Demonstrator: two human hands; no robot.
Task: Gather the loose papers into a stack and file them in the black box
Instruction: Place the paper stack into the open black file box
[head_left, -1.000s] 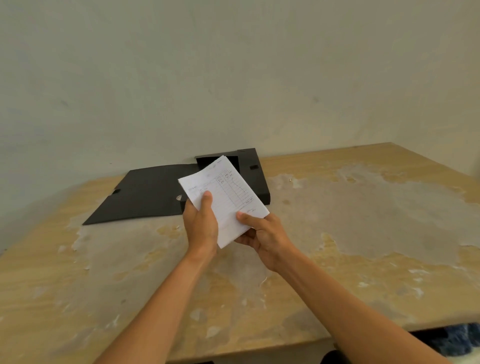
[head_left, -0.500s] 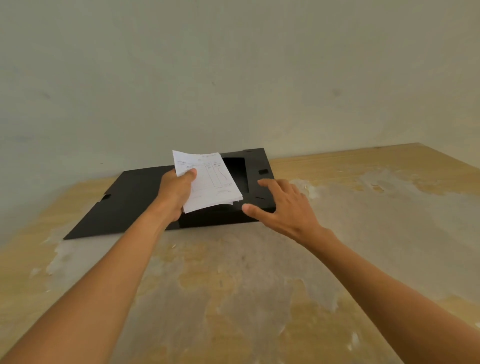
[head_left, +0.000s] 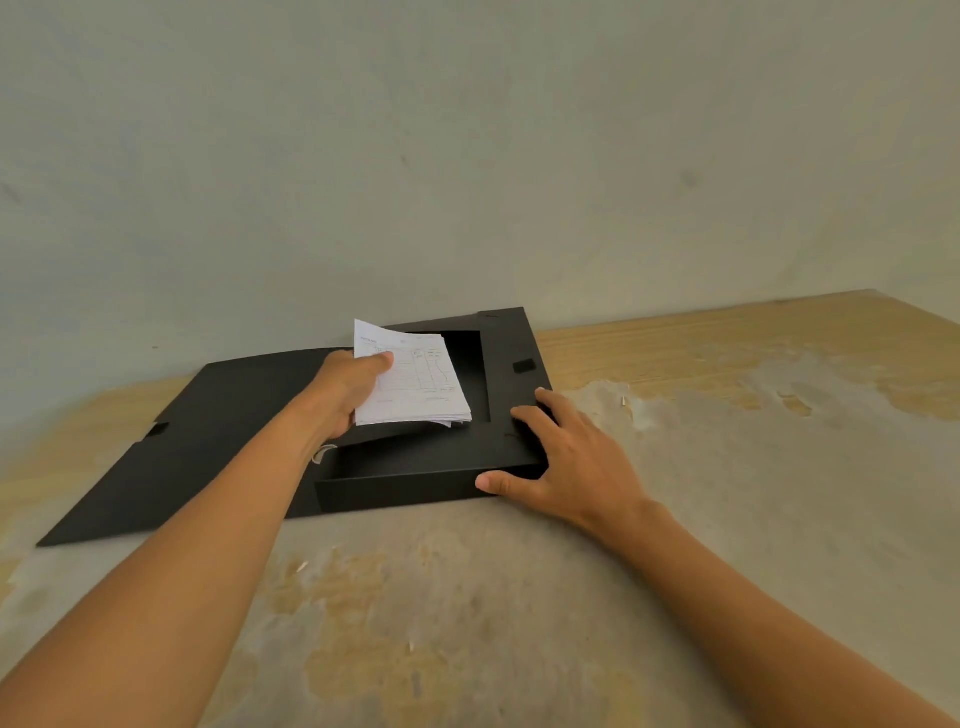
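A black file box lies open on the wooden table, its flat lid folded out to the left. My left hand grips a stack of white printed papers by its left edge and holds it just above the box's open tray. My right hand rests on the box's near right corner, thumb against the front wall and fingers spread over the right rim.
The worn wooden table has grey peeled patches and runs up to a pale wall right behind the box. The table's right edge shows at the far right.
My right hand let go of the papers and came down onto the box's right corner. My left hand carried the stack forward over the open tray.
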